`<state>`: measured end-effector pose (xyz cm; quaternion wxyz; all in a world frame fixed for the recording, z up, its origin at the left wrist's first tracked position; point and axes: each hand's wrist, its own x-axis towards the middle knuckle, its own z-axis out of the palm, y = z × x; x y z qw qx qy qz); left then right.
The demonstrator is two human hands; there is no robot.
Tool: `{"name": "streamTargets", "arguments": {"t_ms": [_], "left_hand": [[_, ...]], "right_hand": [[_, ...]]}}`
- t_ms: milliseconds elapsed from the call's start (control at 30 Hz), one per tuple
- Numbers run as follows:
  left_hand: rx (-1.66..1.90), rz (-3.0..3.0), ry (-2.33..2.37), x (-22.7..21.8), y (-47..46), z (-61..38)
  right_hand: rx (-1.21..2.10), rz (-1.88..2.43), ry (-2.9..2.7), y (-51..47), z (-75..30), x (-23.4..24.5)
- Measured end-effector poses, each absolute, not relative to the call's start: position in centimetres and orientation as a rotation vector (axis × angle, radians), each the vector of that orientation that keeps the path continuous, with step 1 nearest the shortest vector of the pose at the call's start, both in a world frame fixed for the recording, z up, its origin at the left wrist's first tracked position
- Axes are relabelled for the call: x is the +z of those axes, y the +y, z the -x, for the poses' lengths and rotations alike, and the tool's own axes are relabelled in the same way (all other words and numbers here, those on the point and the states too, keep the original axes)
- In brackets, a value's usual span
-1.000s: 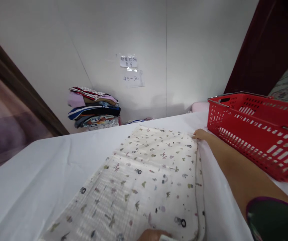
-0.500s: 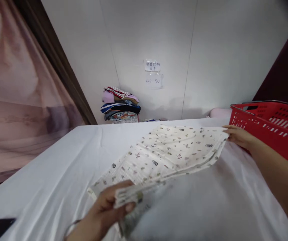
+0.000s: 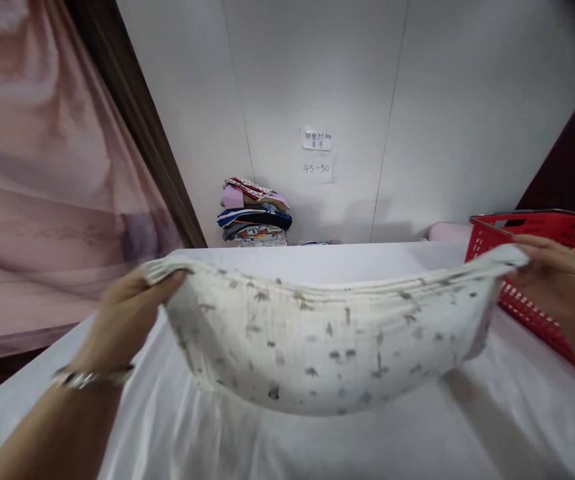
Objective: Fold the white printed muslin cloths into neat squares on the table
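A white cloth (image 3: 317, 347) with a small scattered print hangs between my two hands, sagging in the middle above the white-covered table (image 3: 357, 443). It is folded in layers along its upper edge, and motion blurs its lower part. My left hand (image 3: 132, 303), with a bracelet at the wrist, is closed on the cloth's upper left corner. At the upper right corner my right hand (image 3: 550, 273) pinches the cloth, in front of the red basket. The cloth's far side is hidden from me.
A red plastic basket (image 3: 485, 233) stands at the right. Against the back wall is a stack of folded clothes (image 3: 255, 217); two paper notes (image 3: 317, 169) are stuck above. A pink curtain (image 3: 57, 220) hangs at the left, and a pink object (image 3: 448, 232) lies near the basket.
The cloth has been lifted off the table and now hangs between both hands. My left hand has moved up and left; my right hand has moved to the right. The view has shifted slightly.
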<state>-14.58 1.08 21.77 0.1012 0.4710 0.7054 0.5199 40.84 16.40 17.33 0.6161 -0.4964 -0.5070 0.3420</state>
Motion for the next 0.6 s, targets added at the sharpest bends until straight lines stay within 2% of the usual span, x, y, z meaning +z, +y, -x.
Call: {"name": "streamTargets", "arguments": {"t_ms": [67, 133, 267, 333, 433, 500, 600], "left_hand": [[1.574, -1.431, 1.911, 21.6, 5.8, 15.3], [1.613, -1.399, 1.928, 22.5, 10.3, 16.1], [1.680, -1.445, 2.163, 28.7, 15.8, 16.8], [1.774, -1.536, 2.214, 32.5, 16.7, 17.2], [1.911, -1.696, 2.012, 35.9, 16.4, 18.6], [1.867, -1.811, 1.782, 35.5, 15.5, 20.1], [1.681, -1.761, 1.682, 30.6, 13.3, 22.6]], "right_hand": [[0.968, 0.991, -1.068, 19.5, -37.6, 17.7], [1.019, 0.977, -0.963, 23.0, -34.7, 19.2], [0.873, 0.873, -0.865, 28.6, -31.3, 25.7], [0.734, 0.666, -0.963, 29.5, -31.2, 29.4], [0.598, 0.530, -1.122, 28.5, -31.9, 32.6], [0.582, 0.537, -1.203, 26.7, -32.4, 32.2], [0.653, 0.636, -1.180, 23.7, -32.9, 27.4]]}}
